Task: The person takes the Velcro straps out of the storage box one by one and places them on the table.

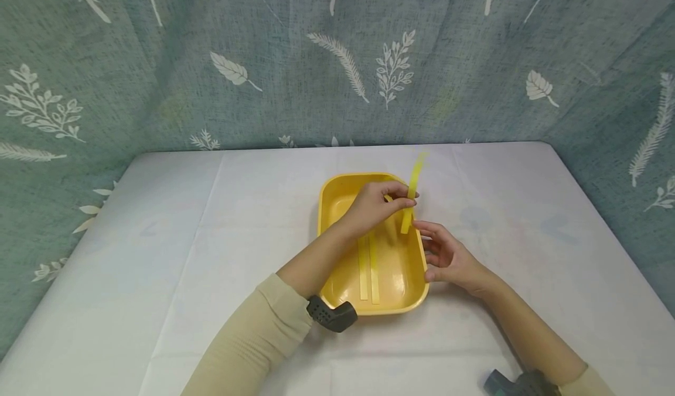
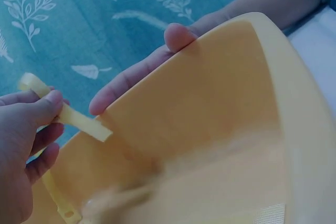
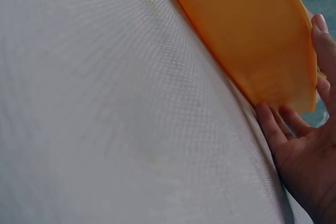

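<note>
A yellow plastic basin (image 1: 343, 179) stands on the white cloth, its near end toward me. My left hand (image 1: 377, 205) reaches over it and pinches a thin yellow strip (image 1: 413, 185) between thumb and fingers, upright near the right rim. In the left wrist view the strip's upper end curls over, and a narrow yellow piece with a small hole (image 2: 68, 214) shows below the fingers. Two more yellow strips (image 1: 363, 273) lie side by side on the basin's floor. My right hand (image 1: 453, 261) touches the basin's right wall from outside, fingers spread along it and thumb at the rim.
White cloth (image 1: 253, 208) covers the table all around the basin. Behind and at the sides hangs a blue-green curtain (image 1: 285, 91) with white leaf prints. Each wrist wears a dark camera band (image 1: 332, 315).
</note>
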A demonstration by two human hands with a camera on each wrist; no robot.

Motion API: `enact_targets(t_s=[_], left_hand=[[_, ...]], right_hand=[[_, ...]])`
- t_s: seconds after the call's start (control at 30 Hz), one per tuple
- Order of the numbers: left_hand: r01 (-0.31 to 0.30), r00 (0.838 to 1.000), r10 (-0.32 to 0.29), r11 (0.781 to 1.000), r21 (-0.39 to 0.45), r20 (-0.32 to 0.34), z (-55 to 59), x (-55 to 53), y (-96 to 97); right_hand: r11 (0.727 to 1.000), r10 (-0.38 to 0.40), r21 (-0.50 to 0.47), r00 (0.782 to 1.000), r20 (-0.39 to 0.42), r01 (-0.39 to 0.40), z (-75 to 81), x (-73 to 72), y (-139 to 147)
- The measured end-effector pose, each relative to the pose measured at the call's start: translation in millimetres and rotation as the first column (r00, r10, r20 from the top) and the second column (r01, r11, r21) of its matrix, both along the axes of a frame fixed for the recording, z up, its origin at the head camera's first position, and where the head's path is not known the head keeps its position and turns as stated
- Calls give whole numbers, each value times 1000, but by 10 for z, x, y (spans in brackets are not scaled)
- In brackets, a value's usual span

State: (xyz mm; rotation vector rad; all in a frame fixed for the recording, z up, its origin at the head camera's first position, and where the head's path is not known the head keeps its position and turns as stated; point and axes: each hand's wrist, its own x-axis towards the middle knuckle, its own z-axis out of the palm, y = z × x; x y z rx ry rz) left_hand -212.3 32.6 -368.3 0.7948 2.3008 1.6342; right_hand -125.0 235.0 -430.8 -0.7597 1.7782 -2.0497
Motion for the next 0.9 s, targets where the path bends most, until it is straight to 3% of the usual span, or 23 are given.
enact_targets(t_s=[0.2, 0.37, 0.7, 0.9], left_hand=[[-34, 999, 36, 998, 55, -35, -5, -13, 4], [-66, 994, 68, 997, 28, -84, -4, -14, 2], [-18, 1000, 17, 999, 49, 9, -7, 10, 13], [4, 1000, -3, 1000, 30, -18, -10, 31, 5]], right_hand=[[1000, -8, 19, 1000, 6, 8, -5, -4, 8], [1000, -7, 22, 1000, 12, 7, -6, -1, 13], [1000, 3, 2, 1000, -6, -3, -6, 3, 6], [1000, 4, 1, 1000, -14, -4, -7, 7, 0]])
